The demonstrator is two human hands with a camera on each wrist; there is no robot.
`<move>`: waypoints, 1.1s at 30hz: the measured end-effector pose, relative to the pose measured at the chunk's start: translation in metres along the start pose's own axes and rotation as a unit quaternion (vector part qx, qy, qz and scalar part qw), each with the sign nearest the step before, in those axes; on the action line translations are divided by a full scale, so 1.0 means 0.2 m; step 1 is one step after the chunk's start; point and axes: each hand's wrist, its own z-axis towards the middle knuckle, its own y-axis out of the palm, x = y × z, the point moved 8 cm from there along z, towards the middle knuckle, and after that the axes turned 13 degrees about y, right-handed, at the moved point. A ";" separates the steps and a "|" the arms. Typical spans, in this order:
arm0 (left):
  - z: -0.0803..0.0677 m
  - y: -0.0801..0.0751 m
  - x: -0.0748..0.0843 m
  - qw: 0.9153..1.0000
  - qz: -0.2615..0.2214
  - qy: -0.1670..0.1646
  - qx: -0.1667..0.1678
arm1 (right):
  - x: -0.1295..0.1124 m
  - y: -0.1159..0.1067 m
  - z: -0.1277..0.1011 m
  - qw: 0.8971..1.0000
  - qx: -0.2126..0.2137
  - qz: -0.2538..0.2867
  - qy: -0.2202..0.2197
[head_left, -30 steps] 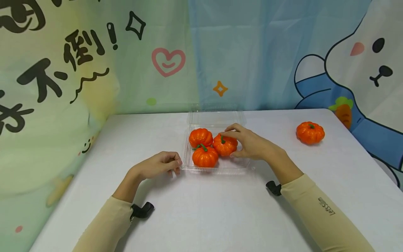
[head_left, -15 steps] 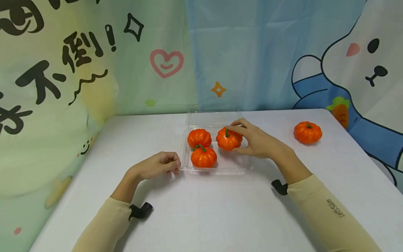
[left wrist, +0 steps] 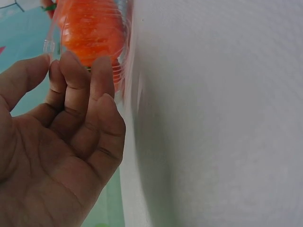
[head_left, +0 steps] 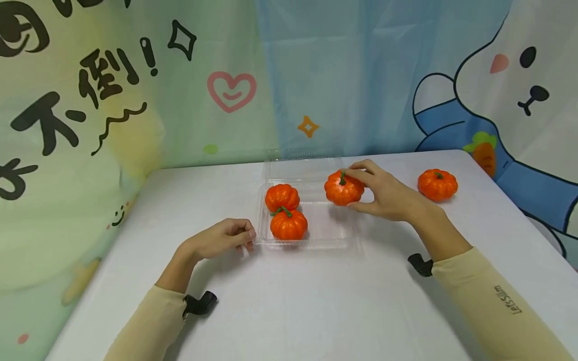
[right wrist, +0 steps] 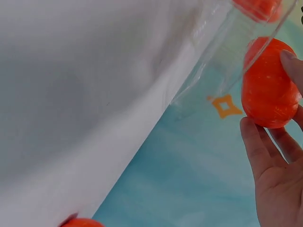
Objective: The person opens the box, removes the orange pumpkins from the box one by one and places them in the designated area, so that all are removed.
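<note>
Open tray half point(head_left: 331, 228) beside two pumpkins point(head_left: 284, 210); bare tabletop point(head_left: 307, 301) nearer.

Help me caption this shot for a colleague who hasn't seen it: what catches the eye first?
The right hand lifts an orange pumpkin in its grip above the far right corner of a clear plastic tray, mid-table. Two more pumpkins sit in the tray's left half, where the left hand touches its corner. A fourth pumpkin lies alone on the table at right.
</note>
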 end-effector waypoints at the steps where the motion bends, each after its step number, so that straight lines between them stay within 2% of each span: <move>1: 0.00 0.00 0.00 1.000 0.001 -0.001 0.001 | 0.01 -0.01 -0.01 1.000 0.007 0.001 -0.002; 13: 0.00 0.00 -0.01 1.000 -0.002 -0.005 0.002 | 0.07 -0.13 -0.11 0.993 0.110 0.013 -0.028; 16: 0.00 0.00 0.00 1.000 -0.003 -0.005 0.003 | 0.09 -0.15 -0.13 0.992 0.127 0.015 -0.024; 24: 0.00 0.00 0.00 1.000 -0.001 -0.003 0.003 | 0.21 -0.18 -0.21 0.992 0.122 0.017 0.012; 33: -0.01 0.00 -0.01 1.000 0.008 -0.007 0.006 | 0.35 -0.21 -0.29 0.993 0.091 0.000 0.073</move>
